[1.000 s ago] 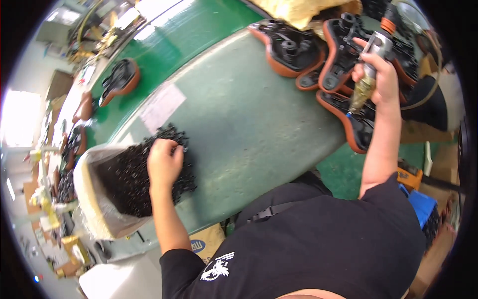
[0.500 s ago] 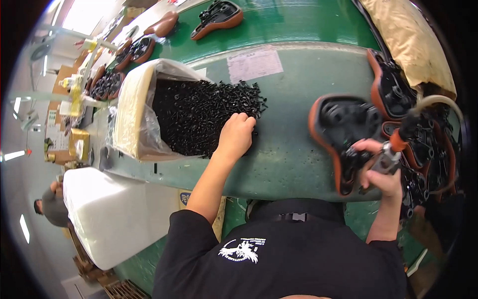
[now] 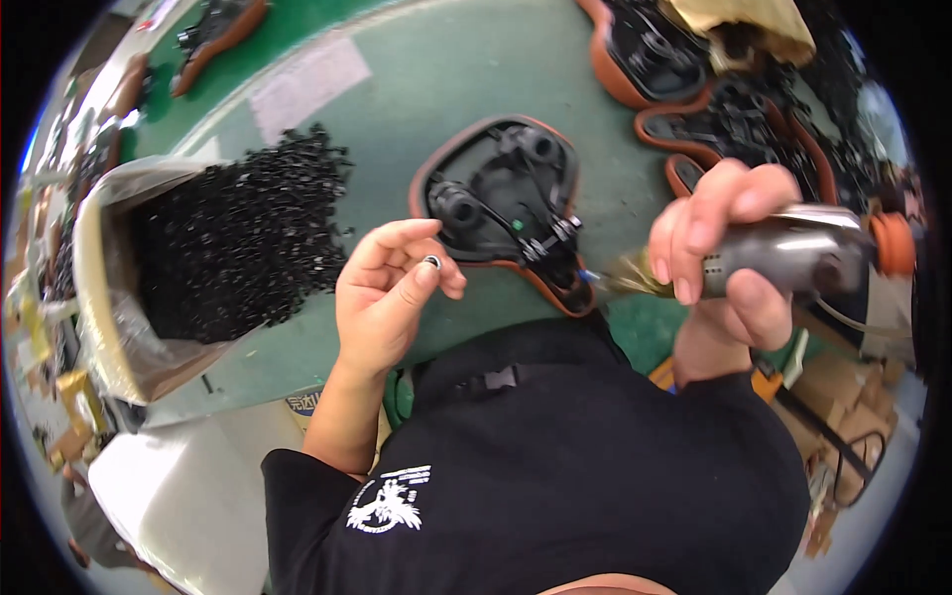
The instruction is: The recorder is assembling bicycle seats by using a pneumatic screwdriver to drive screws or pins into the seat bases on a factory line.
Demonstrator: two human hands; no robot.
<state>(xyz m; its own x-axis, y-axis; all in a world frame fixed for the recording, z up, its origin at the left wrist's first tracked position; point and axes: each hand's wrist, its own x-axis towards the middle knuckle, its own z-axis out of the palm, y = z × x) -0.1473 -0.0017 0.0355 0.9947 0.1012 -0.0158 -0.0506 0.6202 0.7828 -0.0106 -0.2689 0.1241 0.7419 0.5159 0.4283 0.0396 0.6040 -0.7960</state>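
Observation:
An upside-down bicycle saddle (image 3: 511,188) with a brown rim and black underside lies on the green table between my hands, its narrow nose toward me. My left hand (image 3: 382,288) is raised beside the saddle's left edge, pinching a small round-ended piece (image 3: 431,262), which looks like a screw seen end-on. In my right hand (image 3: 729,238) is a silver power screwdriver (image 3: 783,253) with an orange collar, fingers wrapped round its body. Its blurred tip points left, close to the saddle's nose; contact cannot be made out. A heap of small black screws (image 3: 248,228) spreads left of my left hand.
The screws spill from a plastic-lined, cream-coloured box (image 3: 94,288) lying on its side. More upturned saddles (image 3: 650,55) crowd the far right beside a brown paper bag (image 3: 744,25). A paper sheet (image 3: 309,84) lies on the table. A white-wrapped block (image 3: 188,486) stands at lower left.
My left hand has left the screw heap with a small piece and come beside the saddle. My right hand has raised and turned the screwdriver toward the saddle's nose. The view has swung right.

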